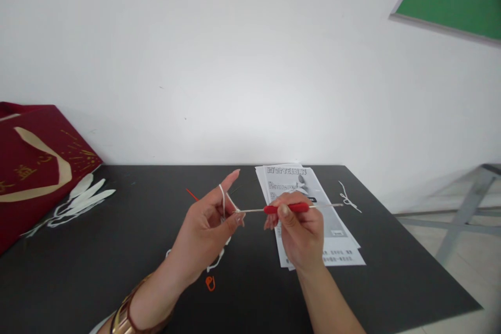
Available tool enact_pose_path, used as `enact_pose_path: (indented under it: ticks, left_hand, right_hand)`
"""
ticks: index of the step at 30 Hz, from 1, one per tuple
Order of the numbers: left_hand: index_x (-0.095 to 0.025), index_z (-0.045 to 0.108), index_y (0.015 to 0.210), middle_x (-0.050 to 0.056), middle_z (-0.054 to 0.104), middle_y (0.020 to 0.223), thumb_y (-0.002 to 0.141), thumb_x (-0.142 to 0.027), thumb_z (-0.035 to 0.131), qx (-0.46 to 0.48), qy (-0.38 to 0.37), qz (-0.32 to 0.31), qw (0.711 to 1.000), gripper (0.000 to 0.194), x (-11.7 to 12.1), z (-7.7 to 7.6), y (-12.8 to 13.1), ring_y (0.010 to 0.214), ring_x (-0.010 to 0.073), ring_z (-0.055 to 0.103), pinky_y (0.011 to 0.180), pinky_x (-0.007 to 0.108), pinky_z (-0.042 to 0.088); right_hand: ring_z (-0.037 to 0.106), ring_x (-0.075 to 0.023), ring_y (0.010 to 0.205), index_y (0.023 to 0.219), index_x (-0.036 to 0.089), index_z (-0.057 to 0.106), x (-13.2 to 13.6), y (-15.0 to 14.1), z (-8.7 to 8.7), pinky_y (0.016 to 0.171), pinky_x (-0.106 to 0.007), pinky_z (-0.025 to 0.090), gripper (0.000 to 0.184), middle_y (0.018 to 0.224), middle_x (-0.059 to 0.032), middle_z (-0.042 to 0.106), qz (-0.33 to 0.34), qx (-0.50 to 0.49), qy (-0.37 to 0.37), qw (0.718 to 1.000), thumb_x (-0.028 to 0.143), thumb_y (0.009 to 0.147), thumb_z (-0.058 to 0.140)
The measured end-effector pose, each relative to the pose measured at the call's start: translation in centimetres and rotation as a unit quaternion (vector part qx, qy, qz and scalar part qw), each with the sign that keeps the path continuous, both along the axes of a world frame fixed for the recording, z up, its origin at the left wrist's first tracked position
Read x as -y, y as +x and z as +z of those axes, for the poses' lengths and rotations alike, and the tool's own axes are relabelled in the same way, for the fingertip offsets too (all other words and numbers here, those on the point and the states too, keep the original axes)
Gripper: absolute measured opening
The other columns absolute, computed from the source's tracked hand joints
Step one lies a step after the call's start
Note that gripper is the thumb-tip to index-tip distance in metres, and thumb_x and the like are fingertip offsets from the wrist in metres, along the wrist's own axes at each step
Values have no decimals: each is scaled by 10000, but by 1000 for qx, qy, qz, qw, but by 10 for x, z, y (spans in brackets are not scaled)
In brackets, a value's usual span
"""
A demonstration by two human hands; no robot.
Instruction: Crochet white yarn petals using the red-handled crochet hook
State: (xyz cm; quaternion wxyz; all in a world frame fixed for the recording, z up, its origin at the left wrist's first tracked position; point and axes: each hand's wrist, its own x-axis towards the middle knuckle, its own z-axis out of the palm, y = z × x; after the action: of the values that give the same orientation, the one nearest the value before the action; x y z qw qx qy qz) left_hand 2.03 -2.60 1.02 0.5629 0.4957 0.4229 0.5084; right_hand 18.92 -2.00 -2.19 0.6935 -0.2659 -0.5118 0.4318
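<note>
My right hand [300, 229] grips a crochet hook by its red handle [287, 208], with the metal shaft pointing left. The hook's tip meets the fingertips of my left hand [209, 222], where thumb and fingers pinch white yarn [223, 195]. That yarn loops over my raised left index finger. The small stitches at the tip are mostly hidden by my fingers. More white yarn [216, 261] hangs below my left hand. An orange stitch marker [210, 283] lies on the black table [250, 297] just beneath.
Printed sheets [340, 250] lie under and beyond my right hand. A short knotted piece of white yarn [348, 199] is to their right. White crocheted petals [84, 198] rest at left beside a dark red bag [35, 156]. A thin red stick [191, 194] lies behind my left hand.
</note>
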Motion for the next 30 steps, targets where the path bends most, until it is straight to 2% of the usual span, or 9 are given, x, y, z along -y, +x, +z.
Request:
enact_pose_path:
  ticks: [4, 9, 12, 15, 19, 22, 24, 27, 30]
  left_hand:
    - [-269, 469, 1432, -20, 558, 693, 757, -222, 764, 72, -5, -5, 997, 737, 0, -3, -2, 630, 123, 498, 578, 234, 411]
    - [-304, 498, 1406, -30, 532, 703, 730, -194, 788, 147, -32, -10, 989, 744, 3, 0, 1, 622, 113, 517, 561, 226, 420]
    - [-321, 525, 1383, -33, 537, 712, 730, -182, 788, 165, -41, -10, 985, 717, 3, 1, 2, 628, 108, 533, 567, 222, 428]
    - [-313, 532, 1378, -38, 548, 710, 728, -171, 791, 170, -45, 2, 984, 714, 1, 1, 2, 633, 99, 543, 566, 207, 424]
    - [-302, 503, 1401, -58, 554, 697, 672, -133, 817, 206, -66, 47, 975, 811, 0, 3, 2, 610, 90, 558, 583, 210, 445]
    - [-278, 506, 1401, -64, 569, 682, 646, -108, 819, 235, -90, 63, 966, 834, 0, 7, 4, 589, 87, 573, 582, 211, 455]
    - [-266, 516, 1393, -64, 582, 671, 637, -105, 823, 239, -88, 76, 964, 832, 0, 9, 5, 580, 83, 576, 569, 200, 450]
    - [-281, 530, 1380, -67, 589, 657, 628, -112, 831, 235, -70, 92, 965, 828, 1, 8, 5, 591, 87, 585, 569, 193, 452]
    - [-284, 566, 1349, -61, 591, 659, 638, -117, 830, 233, -65, 78, 967, 777, 1, 7, 3, 592, 87, 580, 554, 189, 446]
  right_hand:
    - [625, -129, 532, 850, 198, 722, 0, -2, 2, 455, -255, 546, 52, 737, -15, 695, 23, -28, -4, 999, 242, 859, 696]
    - [658, -126, 584, 892, 209, 743, 1, -4, 2, 521, -239, 568, 54, 738, -12, 713, 41, -30, -3, 999, 221, 850, 712]
    - [663, -135, 590, 906, 212, 751, 1, -3, 2, 540, -254, 565, 69, 737, -19, 716, 32, -4, 7, 999, 223, 852, 709]
    - [674, -168, 633, 904, 223, 766, 3, -2, 5, 559, -293, 563, 89, 750, -38, 725, 2, 68, 58, 996, 196, 854, 698]
    - [685, -179, 706, 989, 264, 765, 8, 0, 9, 577, -294, 569, 252, 837, -60, 743, -32, 184, 145, 972, 83, 846, 663]
    - [686, -183, 737, 1136, 276, 719, 11, -1, 11, 579, -293, 580, 417, 897, -81, 735, -55, 250, 224, 940, 7, 834, 615]
    - [692, -203, 769, 1187, 264, 695, 13, -3, 11, 610, -319, 597, 447, 907, -95, 740, -80, 276, 268, 920, 5, 834, 605]
    - [700, -210, 770, 1192, 272, 688, 15, -6, 11, 611, -325, 611, 411, 895, -92, 745, -107, 285, 280, 911, 47, 858, 606]
    - [701, -209, 769, 1195, 278, 683, 16, -8, 11, 596, -315, 613, 391, 883, -89, 742, -117, 285, 281, 909, 71, 874, 605]
